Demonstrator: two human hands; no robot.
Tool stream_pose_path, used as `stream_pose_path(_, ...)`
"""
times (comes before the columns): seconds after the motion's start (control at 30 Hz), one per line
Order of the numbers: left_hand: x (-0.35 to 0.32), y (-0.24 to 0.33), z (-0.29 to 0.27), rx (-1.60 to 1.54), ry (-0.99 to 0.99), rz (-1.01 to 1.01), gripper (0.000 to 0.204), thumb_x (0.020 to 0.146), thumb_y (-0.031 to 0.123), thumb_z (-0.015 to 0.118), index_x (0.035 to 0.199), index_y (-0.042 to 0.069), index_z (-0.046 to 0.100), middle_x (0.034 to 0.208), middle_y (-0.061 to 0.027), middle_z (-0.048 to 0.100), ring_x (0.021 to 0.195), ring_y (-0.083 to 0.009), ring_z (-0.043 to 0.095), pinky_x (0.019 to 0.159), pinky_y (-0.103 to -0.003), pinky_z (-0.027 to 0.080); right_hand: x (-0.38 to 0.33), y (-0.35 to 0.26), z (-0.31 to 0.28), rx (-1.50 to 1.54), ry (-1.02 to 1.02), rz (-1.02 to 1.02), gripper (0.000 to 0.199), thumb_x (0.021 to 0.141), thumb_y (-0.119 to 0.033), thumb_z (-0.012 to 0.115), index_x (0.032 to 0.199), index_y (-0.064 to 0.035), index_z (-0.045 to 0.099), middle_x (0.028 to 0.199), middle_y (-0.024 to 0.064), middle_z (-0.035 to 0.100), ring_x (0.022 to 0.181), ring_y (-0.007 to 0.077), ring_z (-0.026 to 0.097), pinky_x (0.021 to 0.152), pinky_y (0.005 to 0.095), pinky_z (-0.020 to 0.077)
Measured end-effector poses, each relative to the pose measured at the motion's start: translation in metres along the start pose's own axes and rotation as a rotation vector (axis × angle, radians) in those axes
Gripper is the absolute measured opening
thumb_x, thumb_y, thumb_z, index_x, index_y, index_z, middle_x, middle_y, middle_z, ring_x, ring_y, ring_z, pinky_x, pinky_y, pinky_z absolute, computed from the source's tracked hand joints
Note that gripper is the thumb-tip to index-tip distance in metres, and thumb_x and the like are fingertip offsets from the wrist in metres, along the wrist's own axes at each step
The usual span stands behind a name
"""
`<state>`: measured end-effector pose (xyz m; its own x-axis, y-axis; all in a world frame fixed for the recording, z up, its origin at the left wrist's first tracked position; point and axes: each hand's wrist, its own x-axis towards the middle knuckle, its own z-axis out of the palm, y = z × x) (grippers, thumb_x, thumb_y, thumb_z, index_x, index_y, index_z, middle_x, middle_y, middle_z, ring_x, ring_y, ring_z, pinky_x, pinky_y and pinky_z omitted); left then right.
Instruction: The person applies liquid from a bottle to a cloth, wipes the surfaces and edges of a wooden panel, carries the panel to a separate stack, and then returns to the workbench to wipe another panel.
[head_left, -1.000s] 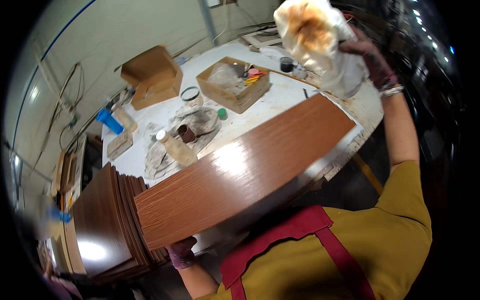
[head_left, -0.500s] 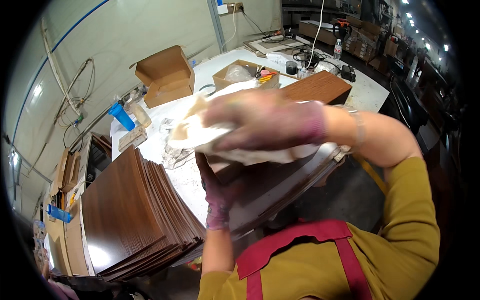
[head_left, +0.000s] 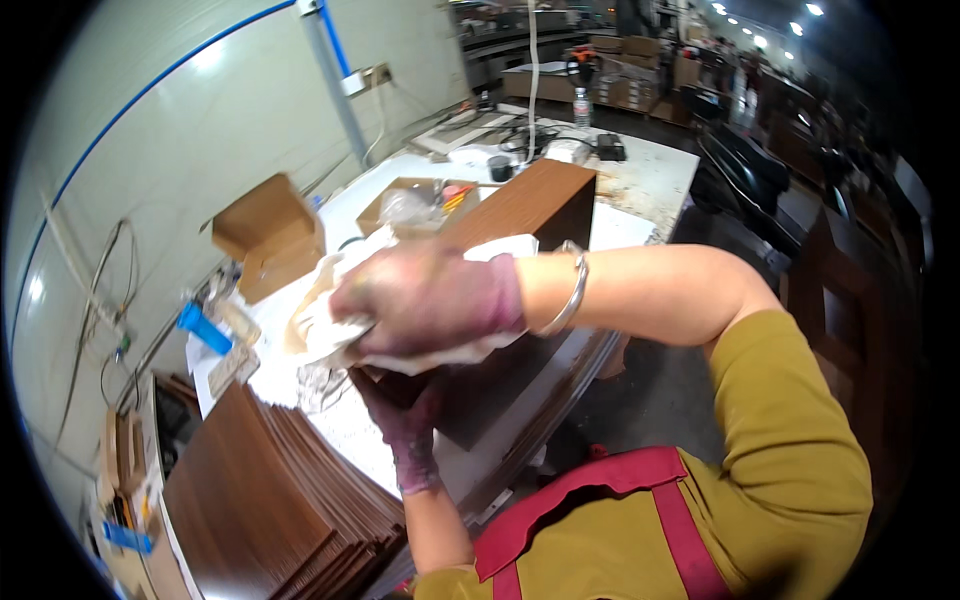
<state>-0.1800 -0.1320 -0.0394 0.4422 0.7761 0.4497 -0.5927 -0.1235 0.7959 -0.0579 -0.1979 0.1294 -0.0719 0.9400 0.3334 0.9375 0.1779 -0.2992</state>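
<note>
A long dark brown wooden box-like piece (head_left: pixel 535 203) with visible wood grain lies on the white table. My right hand (head_left: pixel 425 300), in a stained purple knitted glove and blurred by motion, is closed on a white cloth (head_left: pixel 318 335). The cloth lies over the piece's near end and hides much of it. Below it, my left hand (head_left: pixel 408 425), gloved alike, grips the near end of the piece with its thumb on the near side. Its fingertips are partly hidden.
A stack of brown wooden panels (head_left: pixel 250 490) stands at the left front. Along the far left are an open cardboard box (head_left: pixel 270 235), a blue bottle (head_left: pixel 204 328) and a pale block (head_left: pixel 233 368). Farther back sit a shallow carton (head_left: pixel 405 205), cables and a clear bottle (head_left: pixel 582 106).
The view has turned, so the scene sits farther left. The right hand and cloth remain over the wooden piece's near end; the left hand keeps its grip there.
</note>
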Motion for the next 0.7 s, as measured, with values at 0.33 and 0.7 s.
stream_pose_path(0.33, 0.005, -0.015, -0.01, 0.34, -0.009, 0.102, 0.11, 0.057, 0.013, 0.079, 0.148, 0.002, 0.018, 0.144, -0.0171, 0.033, 0.131, -0.0297, 0.035, 0.111, -0.041, 0.027, -0.052, 0.078, -0.052, -0.277, 0.104, 0.391, 0.053, 0.08, -0.042, 0.065, 0.121, -0.0088, 0.062, 0.109, 0.0166, 0.067, 0.102, 0.0269, 0.064, 0.089, 0.0349, 0.049)
stream_pose_path(0.7, -0.005, -0.029, -0.029, 0.409, 0.064, 0.052, 0.117, 0.05, 0.007, 0.081, 0.149, 0.005, 0.018, 0.145, -0.0157, 0.033, 0.131, -0.0289, 0.035, 0.112, -0.041, 0.027, -0.072, 0.098, -0.061, -0.327, 0.145, 0.384, 0.042, 0.081, -0.036, 0.064, 0.112, -0.0074, 0.066, 0.097, 0.0164, 0.069, 0.092, 0.0287, 0.066, 0.084, 0.0382, 0.0512)
